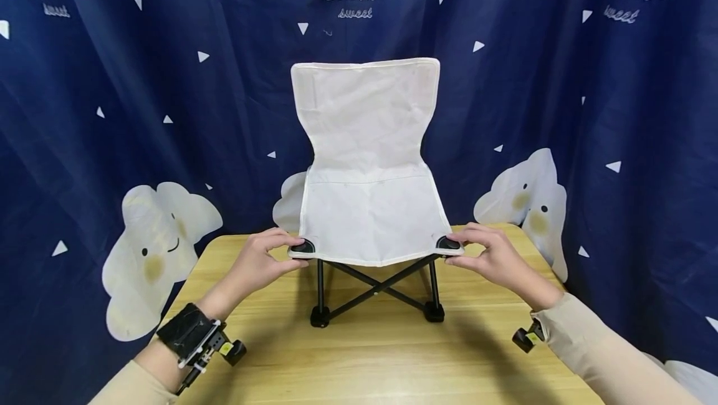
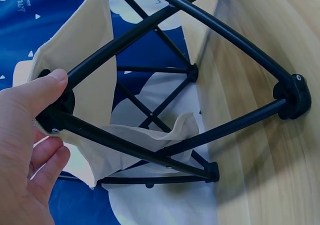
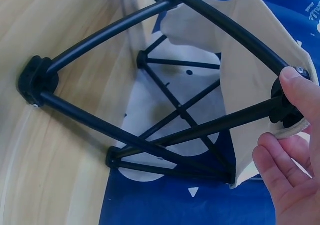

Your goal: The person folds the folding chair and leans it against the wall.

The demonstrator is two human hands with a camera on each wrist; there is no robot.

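A folding chair (image 1: 373, 212) with a white fabric seat and backrest stands unfolded and upright, facing me. Its crossed black legs (image 1: 377, 288) rest on the wooden table. My left hand (image 1: 263, 262) pinches the front left seat corner, thumb below and fingers on top at the black corner piece (image 1: 303, 247). At the front right corner, my right hand (image 1: 493, 255) does the same on the other black corner piece (image 1: 449, 243). Seen from below in the left wrist view, the thumb (image 2: 47, 87) lies against the black joint where the tubes meet the fabric.
The light wooden table (image 1: 381, 367) reaches under the chair and toward me. Behind it hangs a dark blue curtain (image 1: 235, 112) with white clouds, triangles and lettering. A camera on a black strap (image 1: 191, 336) sits on my left wrist; another camera (image 1: 527, 335) shows at my right sleeve.
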